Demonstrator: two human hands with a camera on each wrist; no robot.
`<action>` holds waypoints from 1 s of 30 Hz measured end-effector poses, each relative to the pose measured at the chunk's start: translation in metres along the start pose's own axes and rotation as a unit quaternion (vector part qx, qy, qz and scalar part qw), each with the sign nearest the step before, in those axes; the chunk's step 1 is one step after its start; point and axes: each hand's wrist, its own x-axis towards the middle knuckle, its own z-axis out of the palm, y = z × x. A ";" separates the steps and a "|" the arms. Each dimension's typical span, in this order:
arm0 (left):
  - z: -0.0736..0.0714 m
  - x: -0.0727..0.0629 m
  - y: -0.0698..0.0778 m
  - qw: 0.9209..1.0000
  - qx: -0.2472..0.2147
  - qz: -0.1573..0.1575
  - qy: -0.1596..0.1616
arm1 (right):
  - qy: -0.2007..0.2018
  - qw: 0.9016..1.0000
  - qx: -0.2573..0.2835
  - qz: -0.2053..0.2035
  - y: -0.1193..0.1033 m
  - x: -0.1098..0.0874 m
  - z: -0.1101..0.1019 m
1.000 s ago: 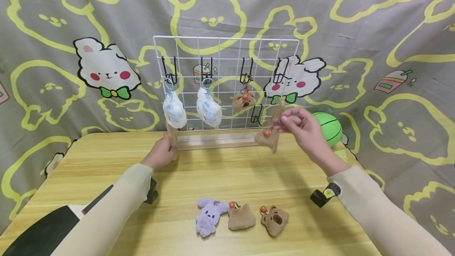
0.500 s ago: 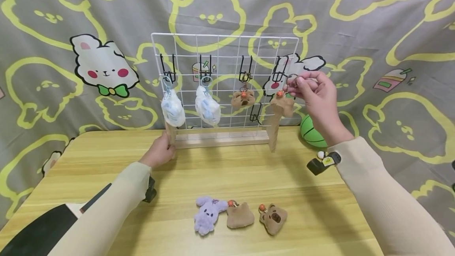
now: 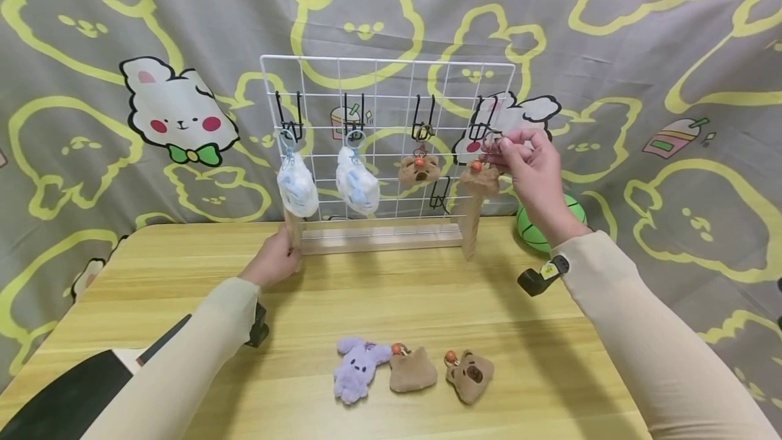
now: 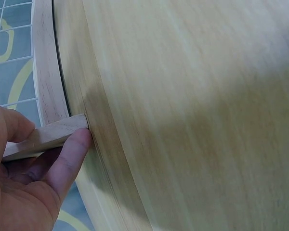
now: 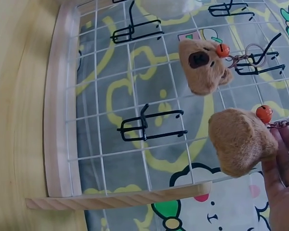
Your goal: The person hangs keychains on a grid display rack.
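Observation:
In the head view my left hand (image 3: 273,260) holds the left foot of a white wire grid rack; the left wrist view shows thumb and fingers around the wooden foot (image 4: 53,134). My right hand (image 3: 533,172) pinches the ring of a brown plush bear keychain (image 3: 479,180) beside the upper right black hook (image 3: 482,121). Whether the ring is around the hook's tip, I cannot tell. Its plush, with an orange bell (image 5: 264,113), faces away in the right wrist view. Another brown bear keychain (image 3: 419,169) and two white-and-blue plush keychains (image 3: 297,185) hang from other hooks.
On the table (image 3: 342,304) in front lie a purple plush keychain (image 3: 356,371) and two brown ones, one face down (image 3: 413,371), one face up (image 3: 470,375). A green ball (image 3: 537,226) sits behind my right wrist. A lower black hook (image 3: 439,194) holds nothing.
My right hand has lifted the brown bear keychain from low by the rack's right foot up to the upper right hook, then shifted slightly left. The left hand stays on the rack.

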 end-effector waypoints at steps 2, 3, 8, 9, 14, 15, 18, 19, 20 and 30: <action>0.001 0.000 0.000 1.000 0.001 0.001 0.001 | -0.003 1.000 -0.003 0.006 0.001 -0.001 -0.001; 0.001 0.000 0.000 1.000 0.001 0.001 0.001 | -0.005 1.000 -0.006 0.009 0.002 -0.001 -0.002; 0.001 0.000 0.002 1.000 -0.003 -0.007 -0.001 | -0.011 0.998 -0.056 0.041 0.004 -0.004 -0.007; 0.001 0.000 0.002 1.000 -0.002 -0.008 -0.002 | -0.012 0.997 -0.061 0.047 0.005 -0.004 -0.008; 0.001 0.000 0.001 1.000 0.000 -0.008 -0.002 | -0.019 0.994 -0.085 0.065 0.009 -0.008 -0.013; 0.001 0.000 0.001 1.000 0.000 -0.008 -0.002 | -0.022 0.994 -0.082 0.066 0.010 -0.009 -0.014; 0.001 0.000 0.001 1.000 0.002 -0.007 0.000 | -0.031 0.993 -0.095 0.062 0.013 -0.013 -0.016; 0.001 0.000 0.001 1.000 0.002 -0.007 0.000 | -0.033 0.992 -0.103 0.059 0.015 -0.014 -0.017; 0.000 0.000 0.001 1.000 0.001 -0.007 -0.002 | -0.036 0.991 -0.116 0.058 0.016 -0.016 -0.018; 0.000 0.000 0.001 1.000 0.003 -0.014 -0.001 | -0.072 0.976 -0.192 0.078 0.025 -0.040 -0.024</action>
